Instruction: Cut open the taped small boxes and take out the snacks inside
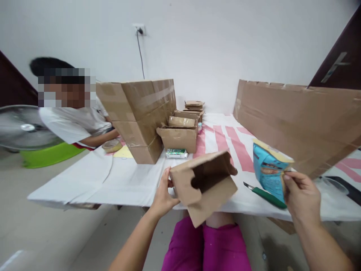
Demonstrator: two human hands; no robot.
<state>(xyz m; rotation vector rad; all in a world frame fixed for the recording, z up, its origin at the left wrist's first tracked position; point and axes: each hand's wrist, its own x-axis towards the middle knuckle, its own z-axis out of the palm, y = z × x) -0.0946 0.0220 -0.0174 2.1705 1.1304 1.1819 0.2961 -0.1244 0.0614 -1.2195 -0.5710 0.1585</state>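
My left hand grips the left side of a small open cardboard box, held tilted above the table's front edge and my lap. Its open mouth faces up and to the right. My right hand pinches a blue and yellow pouch by its lower right corner, to the right of the box and apart from it. A green-handled utility knife lies on the table between my two hands.
A big taped carton stands at the left; smaller folded boxes sit behind it. A large cardboard wall fills the right. A small green and white packet and a tape roll lie on the white table. Another person leans in at the left by a fan.
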